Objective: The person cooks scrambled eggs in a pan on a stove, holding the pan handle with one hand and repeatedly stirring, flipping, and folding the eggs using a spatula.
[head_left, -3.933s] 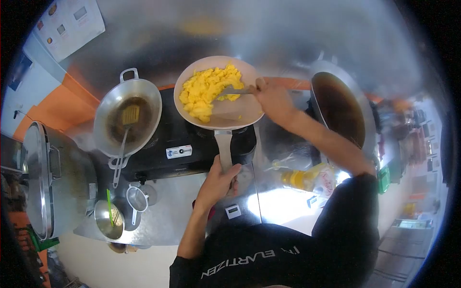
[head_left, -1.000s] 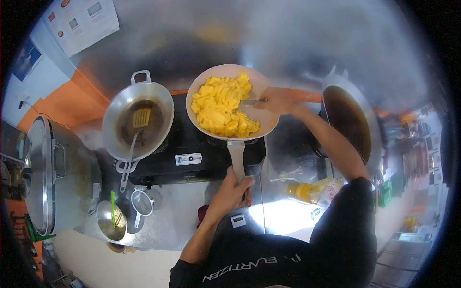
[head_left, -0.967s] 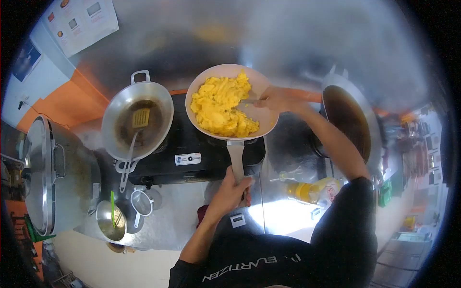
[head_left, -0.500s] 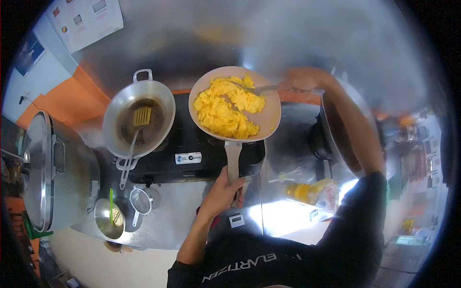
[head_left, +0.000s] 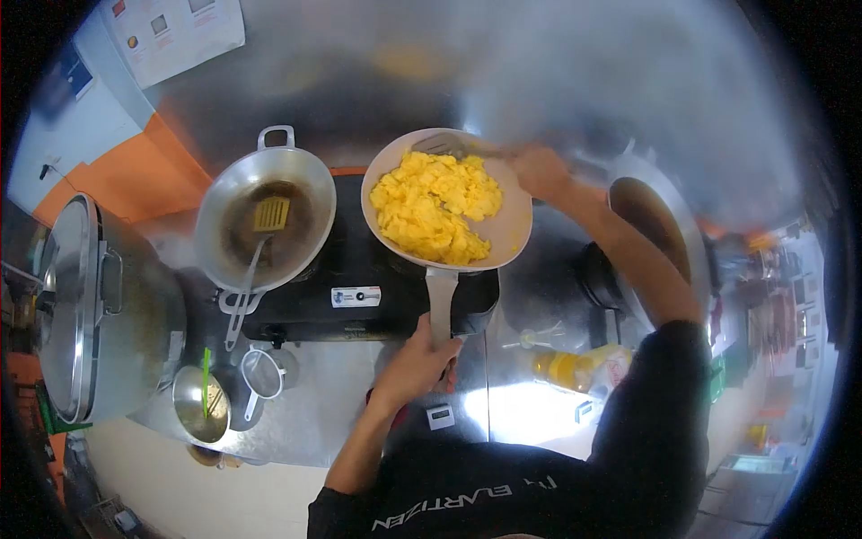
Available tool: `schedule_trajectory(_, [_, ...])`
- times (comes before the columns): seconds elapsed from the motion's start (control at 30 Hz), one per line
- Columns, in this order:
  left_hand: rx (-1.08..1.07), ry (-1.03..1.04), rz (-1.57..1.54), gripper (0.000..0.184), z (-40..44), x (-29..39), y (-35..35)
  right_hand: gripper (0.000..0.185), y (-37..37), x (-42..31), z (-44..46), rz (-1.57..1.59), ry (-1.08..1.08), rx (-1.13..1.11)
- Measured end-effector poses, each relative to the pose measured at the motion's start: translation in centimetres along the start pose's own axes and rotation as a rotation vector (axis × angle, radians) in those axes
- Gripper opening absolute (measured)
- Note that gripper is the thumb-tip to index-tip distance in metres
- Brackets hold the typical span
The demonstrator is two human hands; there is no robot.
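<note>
1. Hands, two, apart. Left hand [head_left: 418,364]: clamped on the pan handle [head_left: 441,301], at six o'clock of the frying pan [head_left: 514,216]. Right hand [head_left: 541,173]: closed on the end of a spatula [head_left: 442,144], between two and three o'clock; finger detail blurred.
2. Scrambled egg [head_left: 426,216], yellow, lumpy: inside the frying pan, heaped from twelve round through nine to six o'clock. Spatula head at twelve, at the heap's far edge.
3. Stove [head_left: 395,310], black: beneath the frying pan; flame not visible. Whether the pan rests or is held clear: cannot tell.
4. Wok [head_left: 224,202], with slotted turner [head_left: 271,216]: nine o'clock. Dark liquid [head_left: 639,207] in a wide vessel: three o'clock, right forearm crossing above its near rim.
5. Hazards, judged: egg spilling at six o'clock, should the left grip tilt the pan; egg flicked over the twelve o'clock rim by a hard sweep; forearm or sleeve catching the vessel, should the elbow drop.
</note>
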State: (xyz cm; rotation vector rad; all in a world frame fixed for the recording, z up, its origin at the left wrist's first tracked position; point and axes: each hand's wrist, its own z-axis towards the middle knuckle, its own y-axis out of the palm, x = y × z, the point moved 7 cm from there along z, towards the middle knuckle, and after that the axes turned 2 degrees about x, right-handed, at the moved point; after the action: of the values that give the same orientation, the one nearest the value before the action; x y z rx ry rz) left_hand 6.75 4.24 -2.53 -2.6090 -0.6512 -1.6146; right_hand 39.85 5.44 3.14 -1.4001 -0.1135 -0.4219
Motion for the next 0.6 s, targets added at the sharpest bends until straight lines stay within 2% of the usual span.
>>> schedule_trajectory(0.03, [-0.009,-0.018,-0.008,0.048,0.0,0.0,-0.1,0.025,1.2,-0.4,0.6,0.052,0.003,-0.049])
schedule_trajectory(0.13, [-0.026,-0.064,-0.032,0.049,-0.2,0.3,-0.1,0.033,2.2,-1.7,1.9,0.282,-0.18,-0.212])
schedule_trajectory(0.23, [-0.036,-0.084,-0.042,0.05,-0.1,0.3,-0.1,0.039,-0.8,-4.0,1.7,0.497,-0.15,-0.438])
schedule_trajectory(0.3, [-0.048,-0.092,-0.054,0.05,-0.1,0.1,0.0,0.041,-2.5,-4.6,1.7,0.717,-0.16,-0.434])
schedule_trajectory(0.4, [-0.044,-0.088,-0.076,0.05,-0.2,0.2,0.0,0.041,-3.8,-4.1,1.3,0.945,0.057,-0.498])
schedule_trajectory(0.47, [-0.031,-0.108,-0.062,0.05,-0.3,0.3,-0.1,0.039,-1.9,-2.4,0.5,1.022,0.143,-0.45])
schedule_trajectory(0.5, [-0.026,-0.117,-0.054,0.05,-0.3,0.4,0.0,0.039,1.7,-0.1,-0.3,1.041,0.118,-0.369])
schedule_trajectory(0.57, [-0.028,-0.095,-0.06,0.05,-0.1,0.1,0.0,0.039,4.2,2.4,0.6,1.001,0.134,-0.424])
schedule_trajectory(0.6, [-0.027,-0.084,-0.063,0.049,-0.1,0.0,0.0,0.039,4.4,3.1,1.6,0.941,0.172,-0.56])
